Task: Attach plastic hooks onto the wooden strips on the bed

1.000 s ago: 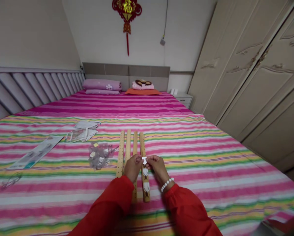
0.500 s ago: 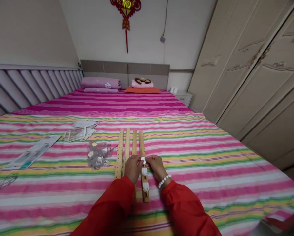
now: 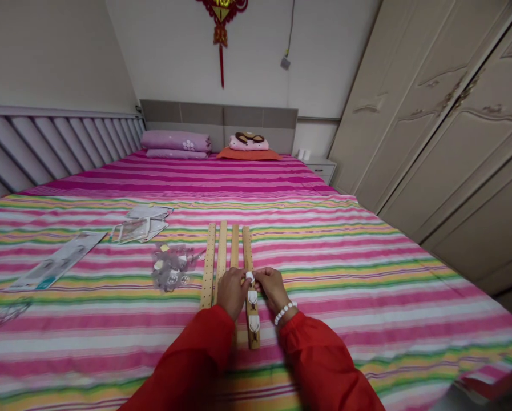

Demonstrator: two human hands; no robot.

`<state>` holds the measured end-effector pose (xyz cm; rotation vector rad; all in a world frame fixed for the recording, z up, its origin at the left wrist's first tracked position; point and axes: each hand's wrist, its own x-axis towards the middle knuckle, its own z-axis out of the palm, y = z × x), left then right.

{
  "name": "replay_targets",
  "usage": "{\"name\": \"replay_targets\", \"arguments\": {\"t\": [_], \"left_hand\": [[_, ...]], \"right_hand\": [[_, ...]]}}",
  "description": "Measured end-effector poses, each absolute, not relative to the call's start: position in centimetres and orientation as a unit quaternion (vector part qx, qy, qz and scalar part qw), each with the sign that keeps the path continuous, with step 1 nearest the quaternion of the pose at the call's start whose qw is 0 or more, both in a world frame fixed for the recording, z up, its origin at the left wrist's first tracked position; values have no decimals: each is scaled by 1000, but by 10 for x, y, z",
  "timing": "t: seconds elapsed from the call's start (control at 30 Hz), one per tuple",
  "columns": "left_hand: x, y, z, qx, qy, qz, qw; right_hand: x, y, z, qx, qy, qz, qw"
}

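A small white hook [image 3: 249,276] is pinched from both sides by my left hand [image 3: 232,290] and my right hand [image 3: 271,286]. It rests on the rightmost wooden strip [image 3: 248,251]. Nearer to me on the same strip sit two more white hooks, a middle hook [image 3: 253,298] and a lower hook [image 3: 254,324]. Alongside to the left lie three more wooden strips; the outermost strip [image 3: 208,268] shows rows of small holes. My left hand and forearm cover parts of these strips.
Left of the strips lies a pile of small clear packets [image 3: 170,267]. Flat packaging [image 3: 146,225] and a long clear packet [image 3: 61,264] are farther left, with thin wire-like pieces [image 3: 13,311] closer to me. Everything rests on a striped bedspread [image 3: 367,285]; a wardrobe [image 3: 431,131] stands right.
Both hands stay at the same white hook on the strip, with barely any finger movement. The whole view has shifted slightly.
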<state>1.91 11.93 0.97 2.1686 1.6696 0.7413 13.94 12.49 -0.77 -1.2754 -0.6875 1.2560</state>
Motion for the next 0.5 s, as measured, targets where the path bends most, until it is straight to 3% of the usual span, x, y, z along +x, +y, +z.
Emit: {"name": "replay_targets", "arguments": {"t": [0.5], "left_hand": [[17, 117, 8, 781, 575, 214, 122]], "right_hand": [[139, 124, -8, -561, -313, 525, 559]]}}
